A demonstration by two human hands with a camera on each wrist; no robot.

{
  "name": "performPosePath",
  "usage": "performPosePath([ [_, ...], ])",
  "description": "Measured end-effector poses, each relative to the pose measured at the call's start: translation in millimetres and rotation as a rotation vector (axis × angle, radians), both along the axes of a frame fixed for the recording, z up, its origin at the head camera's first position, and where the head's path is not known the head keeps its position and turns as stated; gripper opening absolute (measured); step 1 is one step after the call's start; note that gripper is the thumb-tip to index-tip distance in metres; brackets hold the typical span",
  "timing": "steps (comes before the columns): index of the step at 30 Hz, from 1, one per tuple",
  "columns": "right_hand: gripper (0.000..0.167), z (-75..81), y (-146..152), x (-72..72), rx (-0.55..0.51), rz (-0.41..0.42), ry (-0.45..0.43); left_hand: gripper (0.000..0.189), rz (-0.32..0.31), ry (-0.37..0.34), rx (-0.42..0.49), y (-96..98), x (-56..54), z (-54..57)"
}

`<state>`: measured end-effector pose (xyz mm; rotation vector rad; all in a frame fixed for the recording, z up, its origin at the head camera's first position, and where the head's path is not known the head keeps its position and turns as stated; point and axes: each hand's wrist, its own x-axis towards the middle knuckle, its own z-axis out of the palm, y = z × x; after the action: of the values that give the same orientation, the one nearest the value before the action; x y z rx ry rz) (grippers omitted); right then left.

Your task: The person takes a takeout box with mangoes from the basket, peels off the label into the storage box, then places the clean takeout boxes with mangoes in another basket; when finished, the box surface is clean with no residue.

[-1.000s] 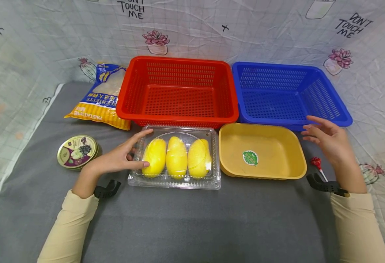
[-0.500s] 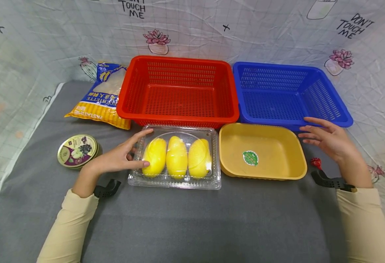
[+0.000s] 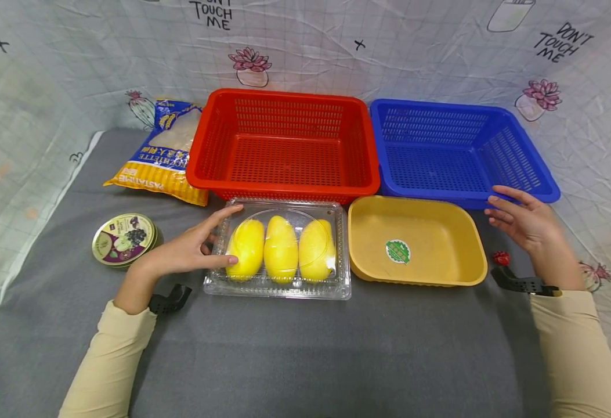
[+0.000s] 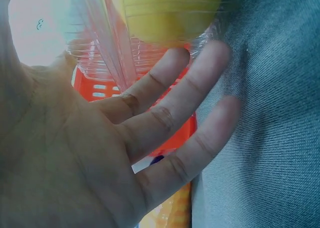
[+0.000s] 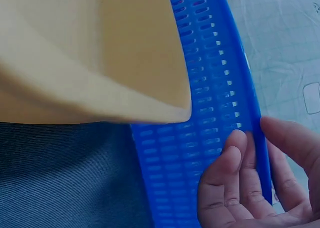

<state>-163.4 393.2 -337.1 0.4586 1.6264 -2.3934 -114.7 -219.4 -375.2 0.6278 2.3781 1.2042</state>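
Note:
My left hand (image 3: 192, 249) rests at the left end of a clear plastic box (image 3: 277, 292). Its thumb lies over the lid beside the nearest mango (image 3: 248, 247), one of three yellow mangoes inside. In the left wrist view the other fingers (image 4: 175, 107) stretch out loosely by the box's ridged side. Away to the right, my right hand (image 3: 530, 223) is at the near rim of the blue basket (image 3: 436, 191). The right wrist view shows its bent fingers (image 5: 225, 173) on both sides of that rim (image 5: 252, 87), held loosely.
A red basket (image 3: 284, 188) stands behind the box. The yellow tub (image 3: 420, 255) sits between the box and my right hand. A pasta bag (image 3: 164, 154) and round tin (image 3: 123, 240) lie at left. A red lollipop (image 3: 501, 258) lies near my right wrist.
My right hand has shifted slightly left and then back right along the blue basket's near rim. The left hand, box and baskets stay in place.

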Motion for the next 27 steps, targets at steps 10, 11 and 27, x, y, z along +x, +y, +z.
performPosePath([
  [10,0.023,-3.1,-4.0,-1.1,0.027,-0.078,0.002,0.089,0.018,-0.056,0.064,1.1,0.4,1.1],
  [11,0.023,-3.4,-4.3,-0.9,0.031,-0.081,0.001,0.089,0.018,-0.075,0.077,1.0,0.6,1.0],
  [27,0.022,-2.6,-5.7,1.0,0.051,-0.101,-0.028,0.089,0.048,-0.163,0.160,0.6,4.2,2.9],
])
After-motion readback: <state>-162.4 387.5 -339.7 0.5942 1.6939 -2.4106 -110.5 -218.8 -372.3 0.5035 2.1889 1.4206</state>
